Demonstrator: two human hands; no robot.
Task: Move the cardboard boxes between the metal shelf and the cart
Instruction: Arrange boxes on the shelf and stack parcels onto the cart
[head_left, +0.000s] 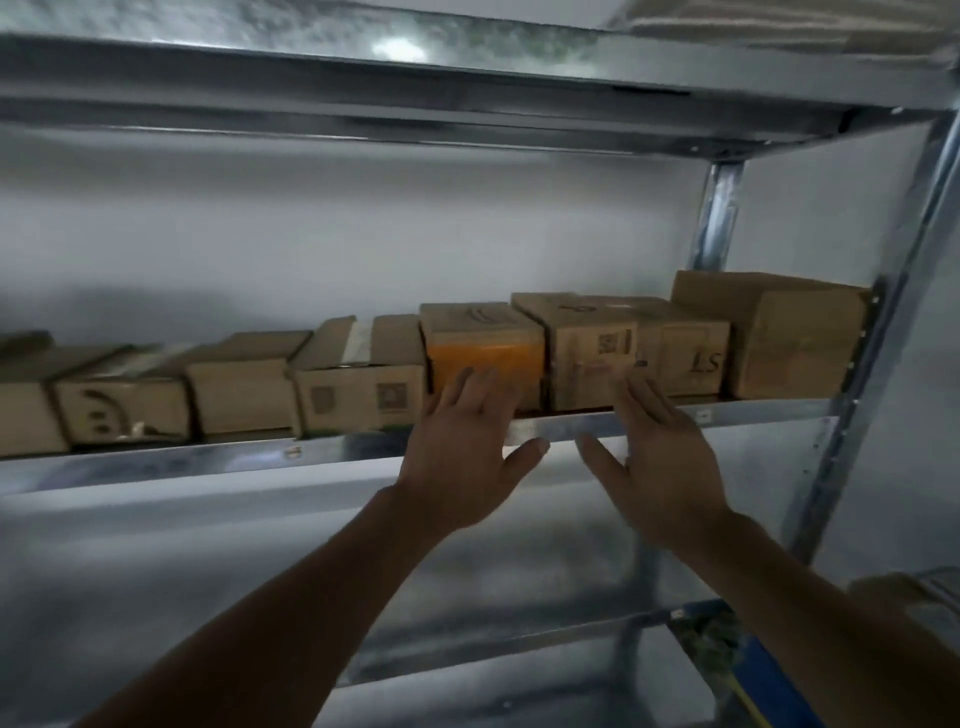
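Note:
Several cardboard boxes stand in a row on a metal shelf (208, 460) at about head height. A box with an orange front (485, 343) sits near the middle, and a plain brown box (587, 348) stands to its right. My left hand (462, 441) is raised with spread fingers, its fingertips overlapping the lower front of the orange box. My right hand (660, 457) is raised too, fingers apart, its tips in front of the brown box's lower right corner. Neither hand holds anything. The cart is not in view.
A larger box (779, 338) ends the row at the right, next to the shelf's upright post (883, 364). Another shelf level runs overhead, and a lower one lies below. Something blue (769, 680) shows at the bottom right.

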